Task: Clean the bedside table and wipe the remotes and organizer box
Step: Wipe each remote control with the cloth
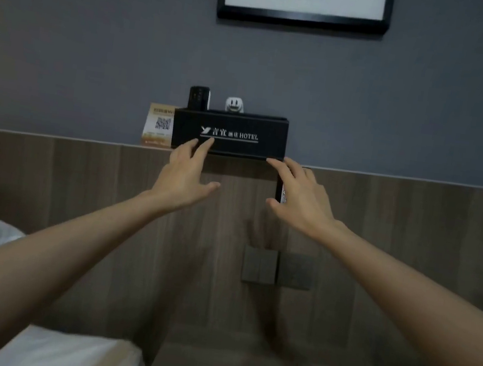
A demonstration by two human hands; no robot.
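box (230, 133): on ledge (388, 177), grey wall (99, 41) behind
left hand (184, 175): my fingers straight, tips touching box front
right hand (303, 197): I hold remote (280, 188), just under box's right corner

Matt black organizer box (270, 137), smooth, either coated card or plastic, with crisp white printed lettering. The black remote (198, 97) standing in it looks like glossy plastic. Beside it, a small white figure (234, 105) has a shiny moulded-plastic sheen. A tan paper card (158, 125) carries a printed code. The wall (97, 56) is flat, matt grey paint. The headboard panel (80, 186) shows brown wood grain with a dull, smooth finish. 2 grey switch plates (278, 268) look like matt plastic. The picture frame (301, 18) is black with a faint sheen. White bedding (67, 353) is soft cloth. A second remote (280, 188), in the right hand (303, 197), shows a dark glossy edge.
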